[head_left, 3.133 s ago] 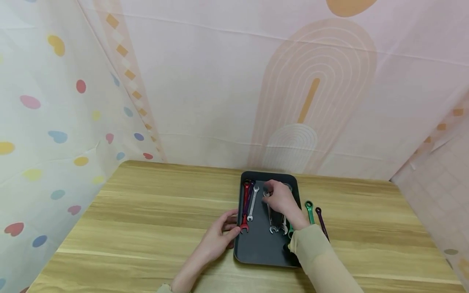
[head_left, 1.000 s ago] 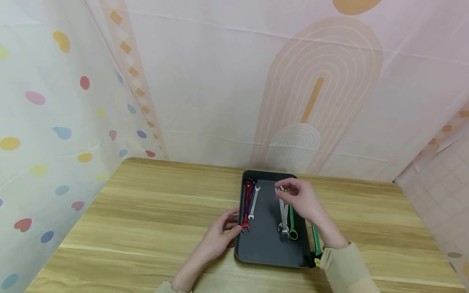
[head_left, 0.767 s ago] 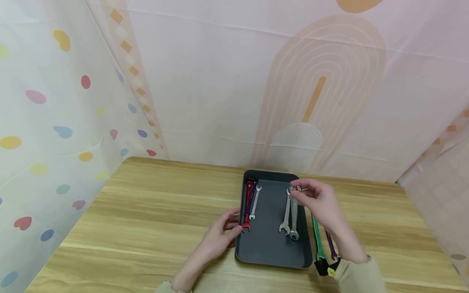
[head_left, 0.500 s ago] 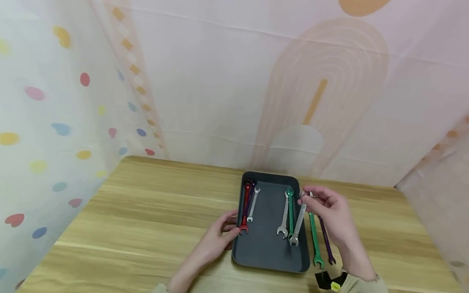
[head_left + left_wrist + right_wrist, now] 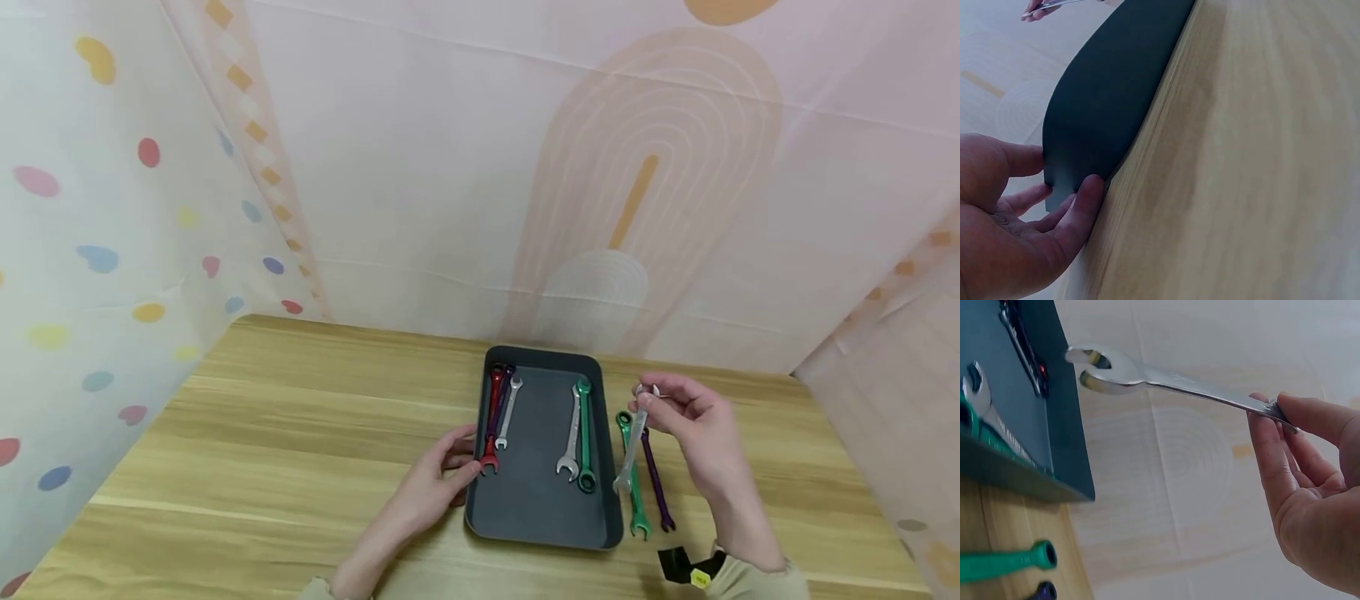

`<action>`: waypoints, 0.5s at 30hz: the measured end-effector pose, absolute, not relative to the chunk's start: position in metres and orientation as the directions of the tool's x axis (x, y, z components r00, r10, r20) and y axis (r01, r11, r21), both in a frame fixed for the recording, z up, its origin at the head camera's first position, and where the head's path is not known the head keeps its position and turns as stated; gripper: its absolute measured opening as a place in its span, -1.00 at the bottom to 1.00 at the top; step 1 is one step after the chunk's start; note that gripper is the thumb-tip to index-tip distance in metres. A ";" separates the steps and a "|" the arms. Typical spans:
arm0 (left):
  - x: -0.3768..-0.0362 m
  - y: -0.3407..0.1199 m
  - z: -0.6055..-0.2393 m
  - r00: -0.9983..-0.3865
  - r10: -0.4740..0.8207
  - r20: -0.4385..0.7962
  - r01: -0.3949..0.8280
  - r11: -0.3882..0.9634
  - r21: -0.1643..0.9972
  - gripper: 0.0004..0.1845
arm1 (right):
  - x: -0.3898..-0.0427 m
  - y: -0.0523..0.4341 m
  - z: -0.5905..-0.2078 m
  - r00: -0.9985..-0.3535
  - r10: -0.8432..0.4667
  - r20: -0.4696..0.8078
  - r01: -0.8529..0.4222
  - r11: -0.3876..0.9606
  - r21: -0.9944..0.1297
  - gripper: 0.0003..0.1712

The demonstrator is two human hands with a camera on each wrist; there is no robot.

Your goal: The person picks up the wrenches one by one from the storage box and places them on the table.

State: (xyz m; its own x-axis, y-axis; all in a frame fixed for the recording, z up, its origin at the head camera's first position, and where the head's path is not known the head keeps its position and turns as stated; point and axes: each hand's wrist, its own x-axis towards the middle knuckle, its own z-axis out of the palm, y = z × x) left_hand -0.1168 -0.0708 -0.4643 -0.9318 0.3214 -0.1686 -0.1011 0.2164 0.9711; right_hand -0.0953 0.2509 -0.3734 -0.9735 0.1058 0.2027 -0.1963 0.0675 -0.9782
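Note:
My right hand [image 5: 697, 425] pinches one end of a silver wrench [image 5: 1179, 384] between thumb and fingertips, right of a dark grey tray [image 5: 536, 521]. The wrench's open-ended jaw points down and overlaps a green ratcheting wrench [image 5: 636, 500] on the table in the head view. Beside that lies a purple wrench [image 5: 657, 483]. My left hand [image 5: 1022, 231] rests its relaxed fingers and thumb against the tray's left side. In the tray, a red wrench [image 5: 492, 417], another purple one and a small silver wrench [image 5: 509, 412] lie left; a silver wrench [image 5: 571, 433] and green wrench [image 5: 585, 429] lie right.
The tray sits toward the back of a wooden table [image 5: 300, 442], near a patterned cloth backdrop [image 5: 420, 208]. A black strap with a yellow tag [image 5: 701, 577] is at the right wrist. Another patterned cloth [image 5: 90, 317] hangs at the left.
My right hand has lifted silver wrenches off the tray's right part, setting one apart there, and carried one rightward over the tray's rim. My left hand stays at the tray's side.

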 end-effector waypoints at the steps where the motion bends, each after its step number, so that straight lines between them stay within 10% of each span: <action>1: -0.117 -0.071 -0.464 -0.933 0.317 -0.171 -0.104 0.217 0.971 -0.45 | -0.095 0.254 -0.373 -0.974 0.106 0.203 -0.195 0.073 -0.978 -0.62; 15: -0.115 -0.073 -0.464 -0.934 0.309 -0.181 -0.115 0.222 0.968 -0.46 | -0.088 0.287 -0.372 -0.974 0.172 0.149 -0.120 0.169 -0.978 -0.66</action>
